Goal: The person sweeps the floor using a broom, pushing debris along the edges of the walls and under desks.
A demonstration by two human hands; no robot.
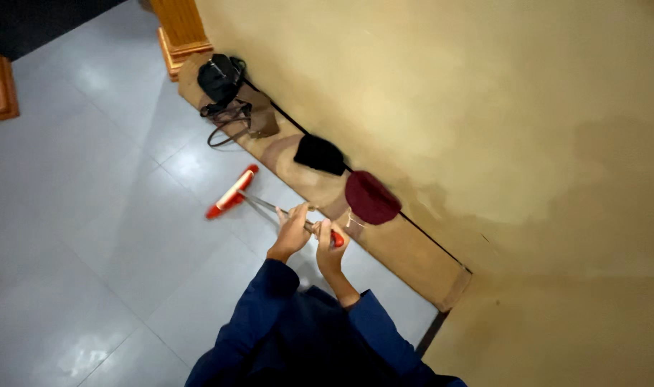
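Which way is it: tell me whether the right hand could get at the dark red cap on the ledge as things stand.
Probably yes. The right hand grips the red handle end of the floor wiper just beside the dark red cap on the ledge, and nothing lies between them. It would have to release its grip first.

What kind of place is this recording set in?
Probably an indoor hall or entry area being cleaned: a pale tiled floor, a long low ledge along a tan wall holding a black bag and caps, and a red-headed floor wiper gripped by both hands.
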